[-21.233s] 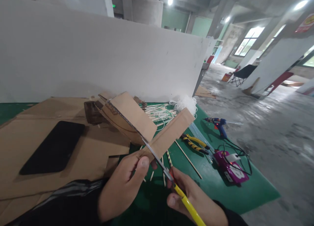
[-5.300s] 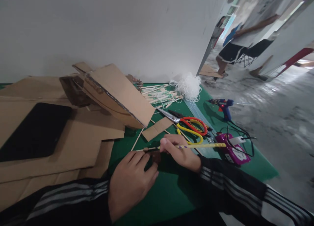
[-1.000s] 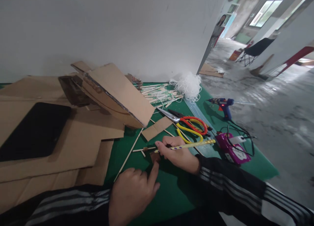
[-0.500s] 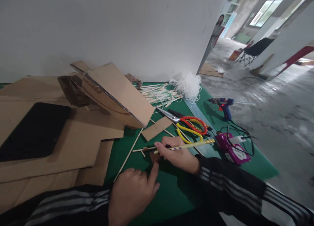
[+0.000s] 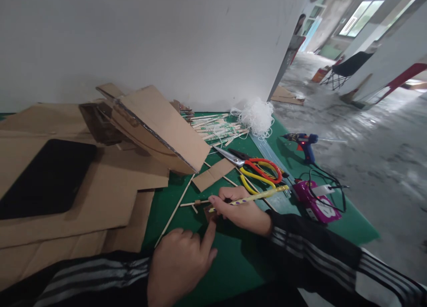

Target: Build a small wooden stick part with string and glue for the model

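Note:
My right hand point(image 5: 242, 209) is closed around a yellow patterned pencil point(image 5: 258, 196), its tip on a small brown cardboard piece point(image 5: 210, 214). The stretched index finger of my left hand point(image 5: 185, 260) presses on the near edge of that piece; its thumb is apart and the other fingers are curled. Just beyond lies a thin wooden stick point(image 5: 188, 204) with a bit of cardboard around it, its right end reaching my right fingers. A longer stick point(image 5: 175, 211) slants away from my left hand. Past my right hand lie scissors with red and yellow handles point(image 5: 262, 171) and a cardboard strip point(image 5: 213, 173).
Cardboard sheets point(image 5: 113, 209) with a black flat pad point(image 5: 50, 178) and a cardboard construction point(image 5: 160, 125) cover the left. Behind are several sticks point(image 5: 216, 127) and tangled white string point(image 5: 256, 118). A glue gun point(image 5: 305, 145) and a purple box with a cord point(image 5: 316, 202) stand right.
The pencil has shifted a little, its tip nearer me and its far end slightly left and up. My left hand has hardly moved. A person in the background is now more hidden behind the wall.

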`<state>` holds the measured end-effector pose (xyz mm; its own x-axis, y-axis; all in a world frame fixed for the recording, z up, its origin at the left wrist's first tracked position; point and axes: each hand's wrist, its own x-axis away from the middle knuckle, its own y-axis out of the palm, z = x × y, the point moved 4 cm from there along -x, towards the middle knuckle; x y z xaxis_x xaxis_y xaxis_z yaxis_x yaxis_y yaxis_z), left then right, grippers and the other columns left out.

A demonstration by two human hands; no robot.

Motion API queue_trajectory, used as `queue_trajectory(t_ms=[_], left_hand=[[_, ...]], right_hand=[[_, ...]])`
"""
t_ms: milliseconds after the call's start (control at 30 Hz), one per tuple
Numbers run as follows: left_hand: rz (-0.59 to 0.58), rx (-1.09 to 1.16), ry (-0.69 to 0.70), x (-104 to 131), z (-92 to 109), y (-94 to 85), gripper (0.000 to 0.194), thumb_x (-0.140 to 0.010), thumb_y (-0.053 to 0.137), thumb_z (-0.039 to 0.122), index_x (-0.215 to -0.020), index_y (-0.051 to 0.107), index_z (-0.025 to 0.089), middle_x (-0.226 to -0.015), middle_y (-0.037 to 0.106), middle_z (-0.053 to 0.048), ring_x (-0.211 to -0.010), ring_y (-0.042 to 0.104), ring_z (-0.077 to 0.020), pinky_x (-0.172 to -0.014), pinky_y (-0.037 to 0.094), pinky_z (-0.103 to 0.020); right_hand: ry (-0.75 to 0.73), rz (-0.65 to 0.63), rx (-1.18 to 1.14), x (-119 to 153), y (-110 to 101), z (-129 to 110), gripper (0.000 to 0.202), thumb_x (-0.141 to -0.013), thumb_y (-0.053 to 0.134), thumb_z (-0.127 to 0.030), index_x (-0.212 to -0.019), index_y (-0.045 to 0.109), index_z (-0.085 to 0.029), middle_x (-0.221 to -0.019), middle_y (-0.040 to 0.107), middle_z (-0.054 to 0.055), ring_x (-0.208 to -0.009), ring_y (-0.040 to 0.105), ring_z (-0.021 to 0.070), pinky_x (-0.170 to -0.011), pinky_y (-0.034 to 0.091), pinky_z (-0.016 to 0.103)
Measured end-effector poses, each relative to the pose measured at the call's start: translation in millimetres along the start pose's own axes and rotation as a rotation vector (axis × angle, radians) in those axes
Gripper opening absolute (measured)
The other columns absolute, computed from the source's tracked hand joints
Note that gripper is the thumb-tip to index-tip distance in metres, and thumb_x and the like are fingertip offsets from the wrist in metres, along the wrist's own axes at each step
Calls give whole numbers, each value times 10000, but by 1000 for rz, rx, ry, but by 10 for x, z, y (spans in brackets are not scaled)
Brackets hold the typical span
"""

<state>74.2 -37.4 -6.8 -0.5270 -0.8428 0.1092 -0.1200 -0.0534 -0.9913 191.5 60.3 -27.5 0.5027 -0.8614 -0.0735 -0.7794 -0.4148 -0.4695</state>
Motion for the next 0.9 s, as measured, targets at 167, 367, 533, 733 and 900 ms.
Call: queue_trajectory(t_ms=[167, 367, 533, 733, 900], left_hand=[[-9, -5, -2, -19, 7, 5, 513, -868, 607, 327, -1334, 524, 129, -621, 690, -50, -554, 665, -217, -494, 474, -297], [-17, -1, -5, -12, 3, 3, 519, -868, 607, 328, -1340, 517, 131, -618, 688, -49, -559, 665, -215, -494, 462, -290], [-11, 4, -5, 0, 9, -4, 481, -875, 599, 328, -1315, 547, 140, -616, 689, -50, -558, 668, -218, -497, 476, -298], [-40, 11, -11, -20, 5, 2, 470, -873, 602, 320, -1305, 558, 137, -631, 697, -57, -564, 674, -238, -498, 515, -337], [-62, 21, -2, -20, 10, -2, 470, -891, 575, 312, -1324, 537, 132, -651, 703, -64, -583, 681, -242, -514, 539, -355]], right_hand=[[17, -16, -23, -5, 9, 6, 403, -881, 561, -350, -538, 429, -183, -500, 542, -25, -473, 475, 84, -445, 318, 197], [22, -25, -32, -9, 10, 12, 397, -885, 557, -353, -547, 440, -182, -508, 562, -20, -483, 496, 87, -451, 330, 193], [28, -18, -39, -7, 9, 19, 390, -881, 562, -342, -543, 454, -179, -504, 565, -16, -477, 497, 91, -449, 330, 197], [37, -43, -53, -18, 5, -1, 394, -881, 556, -328, -535, 438, -181, -499, 558, -16, -467, 487, 87, -432, 313, 190], [29, -63, -80, -17, 11, -24, 387, -876, 556, -315, -528, 459, -177, -503, 560, -12, -466, 484, 88, -432, 315, 190]])
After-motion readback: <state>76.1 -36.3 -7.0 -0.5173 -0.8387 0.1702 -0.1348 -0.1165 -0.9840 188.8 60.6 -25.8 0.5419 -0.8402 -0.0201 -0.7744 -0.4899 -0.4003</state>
